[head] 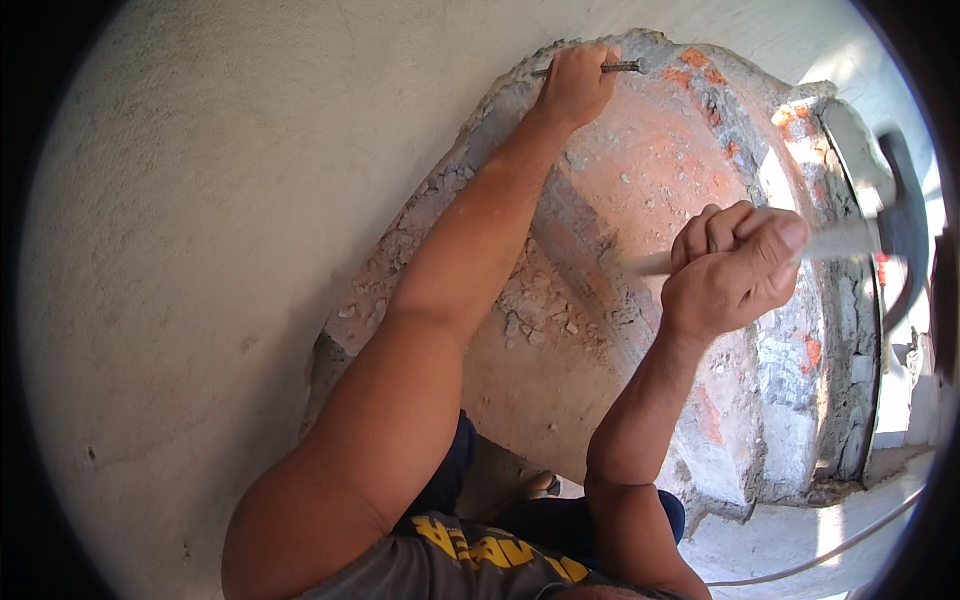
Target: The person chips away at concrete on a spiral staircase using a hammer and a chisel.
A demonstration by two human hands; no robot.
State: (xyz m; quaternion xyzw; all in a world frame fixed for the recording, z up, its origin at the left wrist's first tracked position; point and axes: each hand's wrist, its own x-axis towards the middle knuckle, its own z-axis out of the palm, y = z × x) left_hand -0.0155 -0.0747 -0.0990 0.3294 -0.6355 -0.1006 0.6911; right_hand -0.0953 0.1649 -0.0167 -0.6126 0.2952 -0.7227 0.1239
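My left hand (576,88), arm stretched forward, is closed around a ribbed steel chisel rod (621,67). The rod's flattened head points right, and its other end points left toward the broken plaster edge (517,84). Whether the tip touches the plaster, I cannot tell. Lower and to the right, my right hand (731,270) grips the pale handle of a hammer (904,225). Its dark, curved head is motion-blurred and stands well apart from the rod, out to the right.
Plastered wall (187,187) fills the left side. Rubble (536,307) lies on the broken masonry ledge (540,390) below my left forearm. Exposed brick (694,58) shows near the rod. A dark-edged frame (862,315) stands at right, with a cable (840,551) at lower right.
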